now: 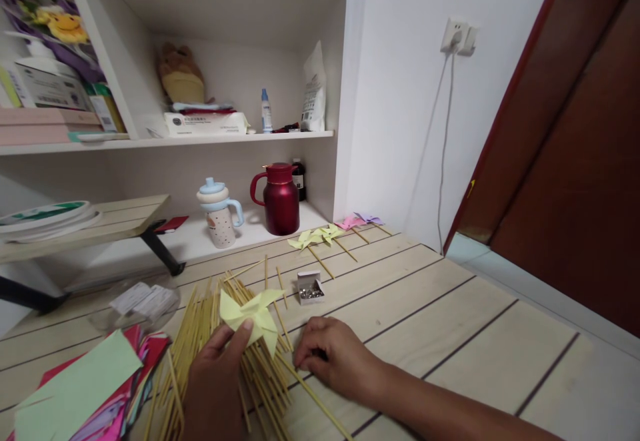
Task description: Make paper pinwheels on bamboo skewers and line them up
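My left hand (220, 367) pinches a pale yellow paper pinwheel (256, 314) between thumb and fingers, the thumb lying on its middle. Beneath the pinwheel spreads a pile of thin wooden sticks (200, 334). Curled on the table to the right, my right hand (333, 354) has its fingertips drawn together beside one long stick (317, 397). What those fingertips hold, if anything, is hidden. Just beyond that hand stands a small open box (311, 289) of shiny metal pins.
Finished yellow pinwheels (315, 235), a pink one (346, 223) and a purple one (369, 218) lie on sticks at the table's back edge. Colored paper (80, 387) is stacked at left. A red jug (282, 199) and a cup (220, 217) stand on the lower shelf.
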`<state>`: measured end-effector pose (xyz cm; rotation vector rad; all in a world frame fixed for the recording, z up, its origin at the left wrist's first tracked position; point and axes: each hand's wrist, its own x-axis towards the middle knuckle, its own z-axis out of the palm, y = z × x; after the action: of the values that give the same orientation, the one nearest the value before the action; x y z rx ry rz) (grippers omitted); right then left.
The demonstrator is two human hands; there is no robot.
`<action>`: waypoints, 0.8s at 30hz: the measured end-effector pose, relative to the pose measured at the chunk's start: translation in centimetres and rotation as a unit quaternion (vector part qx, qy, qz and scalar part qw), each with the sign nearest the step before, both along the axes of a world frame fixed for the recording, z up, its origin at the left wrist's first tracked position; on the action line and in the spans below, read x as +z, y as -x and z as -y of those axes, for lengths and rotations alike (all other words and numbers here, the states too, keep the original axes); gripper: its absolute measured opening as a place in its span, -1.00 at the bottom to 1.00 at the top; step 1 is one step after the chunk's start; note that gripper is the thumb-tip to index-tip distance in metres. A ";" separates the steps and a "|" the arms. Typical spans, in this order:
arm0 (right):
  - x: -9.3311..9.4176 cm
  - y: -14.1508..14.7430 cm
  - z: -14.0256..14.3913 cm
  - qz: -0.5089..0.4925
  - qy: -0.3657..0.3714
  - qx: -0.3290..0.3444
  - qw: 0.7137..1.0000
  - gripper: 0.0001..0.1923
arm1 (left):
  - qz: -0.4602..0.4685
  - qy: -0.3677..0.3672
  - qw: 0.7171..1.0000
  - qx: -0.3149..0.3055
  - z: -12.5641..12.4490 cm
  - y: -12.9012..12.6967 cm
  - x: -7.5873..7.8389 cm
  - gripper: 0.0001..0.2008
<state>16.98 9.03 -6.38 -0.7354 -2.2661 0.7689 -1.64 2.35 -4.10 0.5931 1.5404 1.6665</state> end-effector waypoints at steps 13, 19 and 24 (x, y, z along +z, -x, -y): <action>-0.1 0.1 0.2 -0.018 0.020 0.000 1.000 -0.89 | -0.055 0.033 0.998 0.009 0.7 -1.4 3.2 -0.71; 0.3 0.0 0.4 -0.038 0.050 0.007 0.998 -0.84 | -0.067 0.035 0.997 0.015 0.6 -1.7 4.3 -0.66; 4.2 0.2 0.7 -0.133 0.125 -0.017 0.983 -0.87 | -0.099 0.025 0.995 -0.004 0.6 -1.2 4.0 -0.69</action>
<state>16.81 8.28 -2.16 -0.7336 -1.9343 1.0806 -0.41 1.75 -0.07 0.7568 1.7125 1.5959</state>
